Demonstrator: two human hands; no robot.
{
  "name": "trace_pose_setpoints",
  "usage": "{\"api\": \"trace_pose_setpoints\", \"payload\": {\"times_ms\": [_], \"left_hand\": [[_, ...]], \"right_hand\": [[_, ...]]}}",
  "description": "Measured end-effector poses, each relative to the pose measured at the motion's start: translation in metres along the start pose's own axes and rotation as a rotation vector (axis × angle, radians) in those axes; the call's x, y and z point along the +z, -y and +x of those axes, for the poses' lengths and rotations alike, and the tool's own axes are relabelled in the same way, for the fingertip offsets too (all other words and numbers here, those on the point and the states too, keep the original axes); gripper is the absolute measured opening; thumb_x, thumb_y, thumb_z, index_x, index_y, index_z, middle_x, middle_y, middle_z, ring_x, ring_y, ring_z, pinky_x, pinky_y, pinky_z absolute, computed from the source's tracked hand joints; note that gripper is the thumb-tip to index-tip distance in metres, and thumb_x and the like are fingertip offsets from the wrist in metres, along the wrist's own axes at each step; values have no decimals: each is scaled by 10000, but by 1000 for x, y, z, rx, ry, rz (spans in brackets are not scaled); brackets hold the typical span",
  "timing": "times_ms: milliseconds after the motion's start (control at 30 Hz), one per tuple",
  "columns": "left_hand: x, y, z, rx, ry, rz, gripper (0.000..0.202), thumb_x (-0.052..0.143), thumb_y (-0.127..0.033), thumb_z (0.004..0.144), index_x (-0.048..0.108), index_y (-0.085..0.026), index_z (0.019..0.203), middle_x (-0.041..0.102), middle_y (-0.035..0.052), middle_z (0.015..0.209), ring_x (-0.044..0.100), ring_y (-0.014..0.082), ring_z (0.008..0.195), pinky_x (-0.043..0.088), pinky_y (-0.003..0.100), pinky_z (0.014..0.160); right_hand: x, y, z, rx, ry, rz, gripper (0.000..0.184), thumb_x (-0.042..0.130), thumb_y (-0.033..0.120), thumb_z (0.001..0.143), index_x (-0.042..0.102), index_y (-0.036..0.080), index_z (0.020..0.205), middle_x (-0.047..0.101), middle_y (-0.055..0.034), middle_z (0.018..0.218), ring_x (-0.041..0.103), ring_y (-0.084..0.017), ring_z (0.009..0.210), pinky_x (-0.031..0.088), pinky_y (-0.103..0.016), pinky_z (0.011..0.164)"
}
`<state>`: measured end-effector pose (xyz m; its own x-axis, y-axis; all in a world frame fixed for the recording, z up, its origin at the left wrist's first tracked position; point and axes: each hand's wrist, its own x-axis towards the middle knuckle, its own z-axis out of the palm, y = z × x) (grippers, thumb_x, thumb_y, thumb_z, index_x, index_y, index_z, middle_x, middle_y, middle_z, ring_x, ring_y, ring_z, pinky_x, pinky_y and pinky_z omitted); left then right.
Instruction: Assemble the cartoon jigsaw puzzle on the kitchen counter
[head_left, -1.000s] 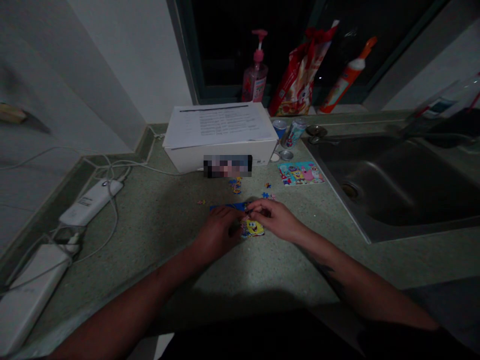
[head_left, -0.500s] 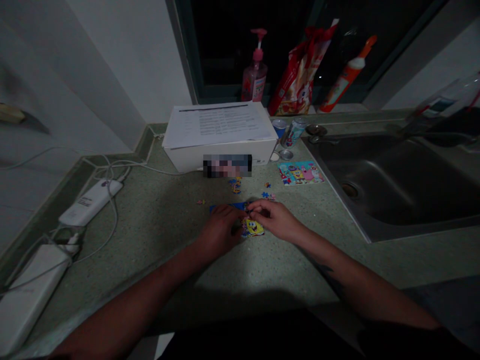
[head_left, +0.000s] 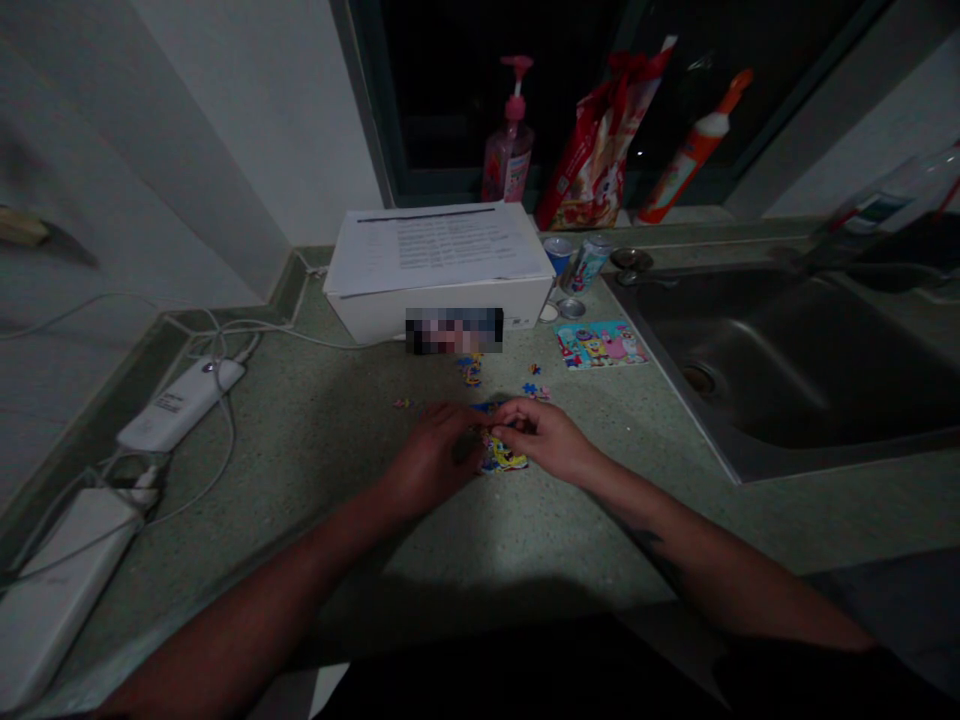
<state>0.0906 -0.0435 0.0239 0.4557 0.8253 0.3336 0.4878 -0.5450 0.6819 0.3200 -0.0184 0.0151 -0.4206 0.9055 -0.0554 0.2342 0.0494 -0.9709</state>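
Between my hands lies a partly joined jigsaw puzzle (head_left: 506, 459), with a yellow cartoon figure on its near part and blue at its far edge. My left hand (head_left: 439, 448) is curled over its left side, fingertips gripping it. From the right, my right hand (head_left: 551, 437) has thumb and forefinger closed at the puzzle's upper part; the bit between them is mostly hidden. Just beyond the hands are loose puzzle pieces (head_left: 532, 389), and more pieces (head_left: 472, 372) lie farther back. A small pink and yellow piece (head_left: 403, 404) sits left of the puzzle.
A colourful cartoon picture card (head_left: 600, 346) lies beside the steel sink (head_left: 739, 470). Behind stand a white box (head_left: 442, 255), a drink can (head_left: 587, 264) and a pink pump bottle (head_left: 508, 160). White power banks (head_left: 182, 402) with cables lie at left.
My left hand has shifted slightly left, its fingers now covering more of the blue edge. The right thumb has lowered a little over the yellow figure.
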Motion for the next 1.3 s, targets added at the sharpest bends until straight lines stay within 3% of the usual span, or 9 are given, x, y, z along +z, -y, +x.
{"api": "trace_pose_setpoints", "payload": {"times_ms": [233, 333, 533, 733, 900, 1100, 1300], "left_hand": [[-1, -2, -1, -24, 26, -103, 255, 670, -177, 960, 729, -226, 1203, 781, 88, 1170, 729, 249, 1125, 583, 454, 1019], [0, -3, -2, -164, -9, -176, 219, 659, -212, 972, 744, -225, 1173, 789, 88, 1158, 744, 241, 1067, 618, 442, 978], [3, -7, -2, -441, 24, -432, 193, 685, -337, 968, 747, -195, 1084, 802, 76, 980, 762, 210, 795, 658, 340, 677], [3, -3, -2, -473, 2, -404, 137, 710, -311, 911, 746, -207, 991, 791, 77, 939, 765, 221, 791, 640, 344, 673], [1, 4, -2, -546, -2, -518, 158, 739, -339, 878, 723, -222, 984, 790, 62, 928, 759, 212, 752, 648, 340, 645], [1, 4, -1, -587, -16, -598, 196, 777, -362, 861, 701, -216, 968, 784, 48, 907, 751, 212, 760, 674, 361, 665], [1, -4, 3, -617, -6, -726, 267, 804, -426, 866, 677, -207, 948, 763, 39, 902, 728, 189, 735, 688, 378, 674]], "right_hand": [[7, -5, 3, 33, 5, 159, 218, 804, 362, 828, 665, 231, 933, 692, 27, 769, 613, -139, 662, 478, -282, 628], [8, -4, 2, 50, -9, 152, 252, 812, 394, 824, 673, 236, 963, 698, 22, 769, 612, -141, 655, 464, -277, 600], [8, -1, 1, 95, -45, 73, 213, 806, 412, 849, 695, 234, 887, 682, 20, 733, 592, -129, 613, 475, -271, 571], [10, -3, 0, 95, -33, 124, 144, 809, 320, 853, 719, 225, 911, 703, 22, 745, 614, -133, 631, 506, -279, 608], [12, -3, -2, 85, -17, 54, 60, 769, 262, 889, 758, 223, 933, 706, 19, 754, 619, -138, 669, 503, -279, 622], [14, -3, -3, 50, 31, 52, 141, 763, 277, 903, 756, 227, 1035, 750, 2, 823, 646, -141, 683, 516, -278, 613], [17, -6, -5, 42, 64, 58, 289, 798, 196, 872, 713, 243, 1144, 744, 23, 840, 709, -156, 746, 590, -326, 718]]}}
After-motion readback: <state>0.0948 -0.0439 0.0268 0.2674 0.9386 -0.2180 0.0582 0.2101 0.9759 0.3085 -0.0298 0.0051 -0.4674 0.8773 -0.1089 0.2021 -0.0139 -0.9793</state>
